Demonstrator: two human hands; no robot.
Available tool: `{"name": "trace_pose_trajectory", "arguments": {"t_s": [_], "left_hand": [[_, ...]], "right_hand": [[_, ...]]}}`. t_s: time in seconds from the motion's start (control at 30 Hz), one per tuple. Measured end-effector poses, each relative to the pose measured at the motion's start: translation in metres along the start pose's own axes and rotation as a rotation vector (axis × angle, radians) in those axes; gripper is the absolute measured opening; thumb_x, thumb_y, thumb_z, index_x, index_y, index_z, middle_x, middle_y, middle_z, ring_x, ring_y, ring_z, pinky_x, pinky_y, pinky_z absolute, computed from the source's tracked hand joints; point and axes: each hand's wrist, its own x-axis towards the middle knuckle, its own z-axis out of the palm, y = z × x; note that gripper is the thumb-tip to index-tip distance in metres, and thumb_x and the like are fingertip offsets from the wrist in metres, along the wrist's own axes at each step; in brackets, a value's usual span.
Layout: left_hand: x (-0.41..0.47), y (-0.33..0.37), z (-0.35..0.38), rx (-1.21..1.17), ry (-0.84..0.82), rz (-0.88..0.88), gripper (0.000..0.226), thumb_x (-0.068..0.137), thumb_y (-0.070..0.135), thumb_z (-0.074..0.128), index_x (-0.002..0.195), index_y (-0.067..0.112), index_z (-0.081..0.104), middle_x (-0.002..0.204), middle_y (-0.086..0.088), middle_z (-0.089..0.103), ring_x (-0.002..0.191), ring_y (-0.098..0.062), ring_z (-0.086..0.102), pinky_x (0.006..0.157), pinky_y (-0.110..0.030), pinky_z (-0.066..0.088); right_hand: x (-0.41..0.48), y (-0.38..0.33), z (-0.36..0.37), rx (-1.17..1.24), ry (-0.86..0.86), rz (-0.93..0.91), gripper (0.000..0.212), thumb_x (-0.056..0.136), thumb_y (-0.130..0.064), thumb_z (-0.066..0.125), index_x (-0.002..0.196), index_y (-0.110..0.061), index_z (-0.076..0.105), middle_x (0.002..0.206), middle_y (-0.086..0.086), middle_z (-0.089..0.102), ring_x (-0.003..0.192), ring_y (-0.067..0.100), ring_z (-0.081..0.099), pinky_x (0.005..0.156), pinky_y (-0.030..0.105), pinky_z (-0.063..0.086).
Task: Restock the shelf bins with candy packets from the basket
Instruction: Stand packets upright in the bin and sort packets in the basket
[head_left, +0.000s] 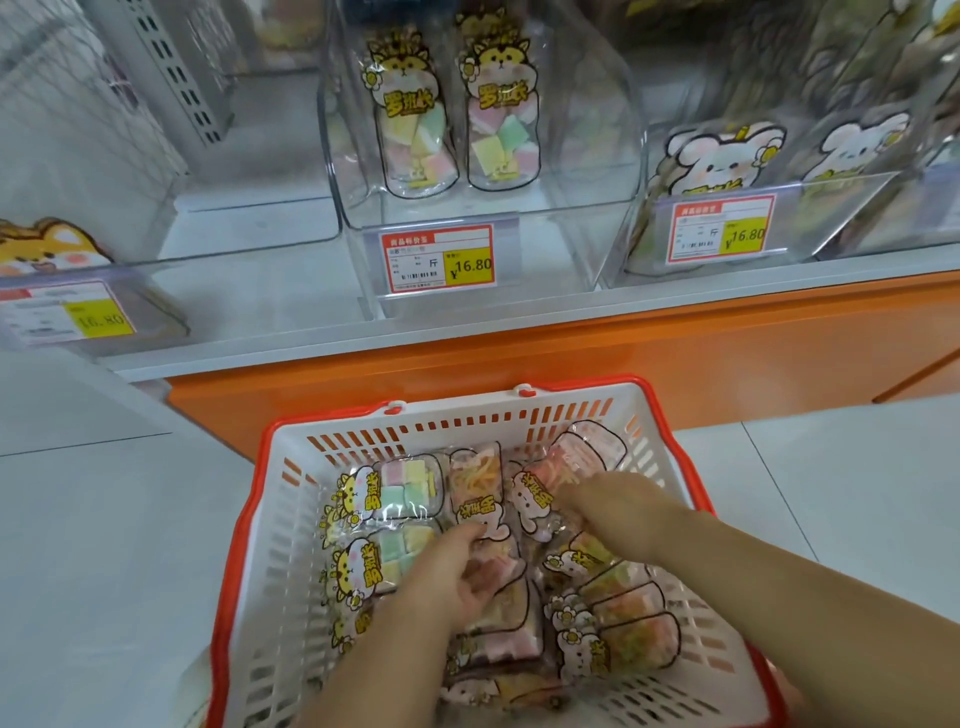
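- Head view: the basket (467, 415) stands below the shelf, with candy packets (395, 493) lying flat inside it.
- Left hand (452, 577) curls its fingers round a pink packet (511, 618) at the basket's centre.
- Right hand (618, 504) rests on a bear-print packet (535, 499) near the far right corner. Blur hides its grip.
- Middle bin (571, 244) lies up beyond the far rim. Its packets stand upright.

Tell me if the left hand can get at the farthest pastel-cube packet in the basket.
Probably yes: the pastel-cube packet lies uncovered on top, just beyond the left hand, though that hand grips a middle packet.
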Motion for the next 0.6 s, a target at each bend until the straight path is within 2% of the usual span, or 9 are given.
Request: {"name": "trace_pose_trajectory", "arguments": {"t_s": [0.13,0.2,0.27,0.33,0.37,0.4,0.47,0.53,0.6], "left_hand": [[0.003,0.003,0.012,-0.117,0.052,0.055,0.015,0.093,0.017,0.068,0.100,0.007,0.059,0.091,-0.017,0.054,0.081,-0.025,0.057,0.098,-0.047,0.053],[0.005,0.002,0.013,-0.110,0.070,0.099,0.016,0.094,0.016,0.067,0.102,0.005,0.061,0.095,-0.016,0.058,0.081,-0.023,0.058,0.096,-0.046,0.054],[0.004,-0.001,0.012,-0.051,0.112,0.175,0.013,0.094,0.014,0.067,0.097,0.002,0.062,0.092,-0.015,0.064,0.077,-0.022,0.062,0.086,-0.040,0.058],[-0.003,-0.002,0.013,0.031,0.174,0.289,0.014,0.095,0.013,0.067,0.086,0.003,0.063,0.072,-0.012,0.069,0.058,-0.021,0.065,0.069,-0.035,0.054],[-0.009,-0.001,0.014,0.092,0.199,0.364,0.014,0.095,0.014,0.067,0.086,0.003,0.065,0.065,-0.010,0.070,0.052,-0.020,0.065,0.066,-0.030,0.051],[-0.016,0.000,0.016,0.184,0.229,0.454,0.013,0.094,0.016,0.066,0.088,0.005,0.068,0.068,-0.007,0.073,0.053,-0.018,0.066,0.064,-0.026,0.048],[-0.036,0.005,0.020,0.434,0.256,0.651,0.008,0.095,0.018,0.063,0.093,0.019,0.070,0.088,0.001,0.072,0.065,-0.010,0.061,0.058,-0.019,0.040],[-0.057,0.011,0.023,0.701,0.211,0.816,0.013,0.097,0.017,0.058,0.092,0.026,0.065,0.093,0.008,0.068,0.073,-0.004,0.057,0.058,-0.017,0.039],[-0.074,0.017,0.027,0.889,0.108,0.894,0.015,0.098,0.015,0.056,0.094,0.024,0.067,0.102,0.005,0.069,0.079,-0.005,0.060,0.057,-0.013,0.043]], "right_hand": [[-0.017,0.016,-0.019,0.296,0.115,0.089,0.034,0.091,-0.007,0.054,0.116,-0.030,0.057,0.102,-0.006,0.070,0.092,0.017,0.067,0.082,0.036,0.057],[-0.025,0.024,-0.032,0.414,0.179,0.124,0.037,0.089,-0.005,0.055,0.116,-0.028,0.064,0.099,-0.010,0.071,0.092,0.011,0.067,0.082,0.033,0.056],[-0.035,0.030,-0.044,0.519,0.230,0.156,0.035,0.089,-0.003,0.057,0.112,-0.027,0.067,0.093,-0.012,0.070,0.085,0.005,0.065,0.078,0.028,0.056],[-0.046,0.035,-0.054,0.609,0.271,0.175,0.032,0.090,-0.004,0.062,0.110,-0.027,0.068,0.089,-0.013,0.069,0.081,0.002,0.065,0.077,0.027,0.057],[-0.052,0.036,-0.059,0.651,0.288,0.182,0.030,0.090,-0.004,0.064,0.110,-0.027,0.069,0.088,-0.014,0.068,0.081,0.002,0.065,0.077,0.028,0.058],[-0.059,0.037,-0.064,0.696,0.304,0.186,0.029,0.090,-0.005,0.065,0.109,-0.027,0.069,0.087,-0.013,0.069,0.081,0.003,0.066,0.078,0.029,0.058],[-0.074,0.037,-0.075,0.766,0.341,0.187,0.027,0.090,-0.006,0.066,0.108,-0.026,0.068,0.088,-0.009,0.070,0.082,0.006,0.067,0.079,0.030,0.058],[-0.090,0.035,-0.084,0.810,0.382,0.181,0.028,0.090,-0.005,0.066,0.107,-0.027,0.068,0.090,-0.006,0.070,0.083,0.010,0.068,0.080,0.033,0.059],[-0.108,0.032,-0.093,0.850,0.421,0.176,0.024,0.090,-0.007,0.067,0.102,-0.028,0.068,0.089,-0.005,0.071,0.082,0.012,0.069,0.079,0.032,0.059]]}}
